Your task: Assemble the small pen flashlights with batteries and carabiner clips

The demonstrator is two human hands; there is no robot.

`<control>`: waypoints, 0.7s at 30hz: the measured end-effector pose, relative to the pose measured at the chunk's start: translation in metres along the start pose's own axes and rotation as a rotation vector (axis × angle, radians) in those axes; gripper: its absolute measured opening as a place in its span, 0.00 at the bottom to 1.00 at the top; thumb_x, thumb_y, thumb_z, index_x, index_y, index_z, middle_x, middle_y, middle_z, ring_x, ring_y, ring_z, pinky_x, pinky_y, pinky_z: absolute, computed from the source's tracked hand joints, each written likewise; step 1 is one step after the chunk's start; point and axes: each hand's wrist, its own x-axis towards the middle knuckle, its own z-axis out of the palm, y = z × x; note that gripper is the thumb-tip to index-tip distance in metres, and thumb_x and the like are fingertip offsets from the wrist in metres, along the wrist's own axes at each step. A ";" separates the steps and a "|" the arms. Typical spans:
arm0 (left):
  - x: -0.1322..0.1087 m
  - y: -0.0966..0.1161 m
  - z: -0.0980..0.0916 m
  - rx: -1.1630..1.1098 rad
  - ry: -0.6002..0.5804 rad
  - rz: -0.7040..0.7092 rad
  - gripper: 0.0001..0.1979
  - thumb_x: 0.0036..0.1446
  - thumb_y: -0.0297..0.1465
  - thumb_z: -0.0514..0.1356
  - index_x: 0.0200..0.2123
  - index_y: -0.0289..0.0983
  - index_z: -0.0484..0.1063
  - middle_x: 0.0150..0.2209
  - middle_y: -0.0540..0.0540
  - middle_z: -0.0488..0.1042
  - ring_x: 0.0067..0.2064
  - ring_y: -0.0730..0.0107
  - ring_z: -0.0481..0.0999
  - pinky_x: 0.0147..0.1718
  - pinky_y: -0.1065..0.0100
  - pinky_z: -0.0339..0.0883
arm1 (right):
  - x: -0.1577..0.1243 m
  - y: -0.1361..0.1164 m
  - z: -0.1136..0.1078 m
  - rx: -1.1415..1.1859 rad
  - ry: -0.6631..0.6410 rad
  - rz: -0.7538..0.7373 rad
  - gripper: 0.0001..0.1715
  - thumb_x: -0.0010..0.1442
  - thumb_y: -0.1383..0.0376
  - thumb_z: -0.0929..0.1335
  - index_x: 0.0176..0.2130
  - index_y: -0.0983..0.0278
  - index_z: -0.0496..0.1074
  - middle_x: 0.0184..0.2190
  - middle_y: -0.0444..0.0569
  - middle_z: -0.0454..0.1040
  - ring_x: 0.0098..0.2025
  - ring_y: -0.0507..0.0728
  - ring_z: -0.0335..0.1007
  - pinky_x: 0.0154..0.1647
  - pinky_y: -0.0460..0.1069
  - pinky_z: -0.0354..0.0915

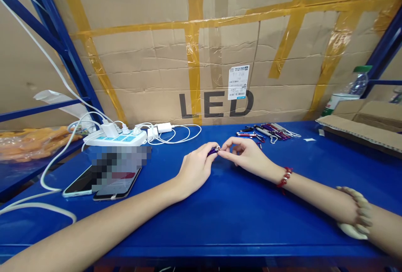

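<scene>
In the middle of the head view, my left hand (197, 167) is closed around a small dark purple metal tube (212, 151), which looks like a mini keychain light. Its silver end pokes out toward the right. My right hand (243, 151) pinches at that silver end with thumb and index finger, the other fingers curled; the exact contact is too small to make out. Beyond my right hand lies a pile of similar slim metal tubes (271, 131) in red, silver and dark colours, some with carabiner clips.
Two phones (117, 180) lie on the blue tabletop (220, 221) at left, before a white power strip (135, 138) with chargers and cables. A large taped cardboard box (150, 66) stands behind. At right are an open cardboard tray (361, 131) and a green-capped bottle (351, 87).
</scene>
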 end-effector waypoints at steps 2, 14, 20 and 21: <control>0.001 0.000 0.000 0.000 0.000 -0.010 0.12 0.60 0.30 0.49 0.45 0.43 0.66 0.44 0.50 0.74 0.44 0.67 0.74 0.40 0.68 0.67 | 0.000 -0.001 -0.001 0.020 0.034 -0.015 0.18 0.51 0.53 0.69 0.33 0.66 0.71 0.25 0.44 0.70 0.17 0.46 0.60 0.18 0.43 0.58; 0.001 -0.003 0.000 -0.066 -0.025 0.015 0.13 0.61 0.29 0.48 0.46 0.44 0.67 0.47 0.51 0.74 0.47 0.66 0.73 0.46 0.64 0.66 | 0.002 0.004 -0.001 0.138 0.019 -0.078 0.18 0.49 0.52 0.70 0.29 0.65 0.76 0.31 0.48 0.71 0.17 0.45 0.60 0.15 0.44 0.60; 0.002 -0.007 0.005 -0.101 -0.056 0.060 0.13 0.61 0.29 0.47 0.46 0.40 0.65 0.43 0.47 0.74 0.43 0.67 0.73 0.42 0.65 0.66 | 0.003 0.006 -0.002 0.144 0.024 -0.102 0.17 0.49 0.54 0.71 0.27 0.66 0.75 0.29 0.47 0.70 0.18 0.45 0.61 0.15 0.44 0.60; 0.002 -0.008 0.005 -0.098 -0.065 0.056 0.12 0.62 0.29 0.46 0.46 0.39 0.65 0.41 0.46 0.74 0.41 0.67 0.73 0.41 0.65 0.66 | 0.003 0.006 -0.003 0.153 0.025 -0.103 0.16 0.49 0.54 0.71 0.27 0.66 0.75 0.29 0.47 0.70 0.18 0.45 0.61 0.15 0.44 0.61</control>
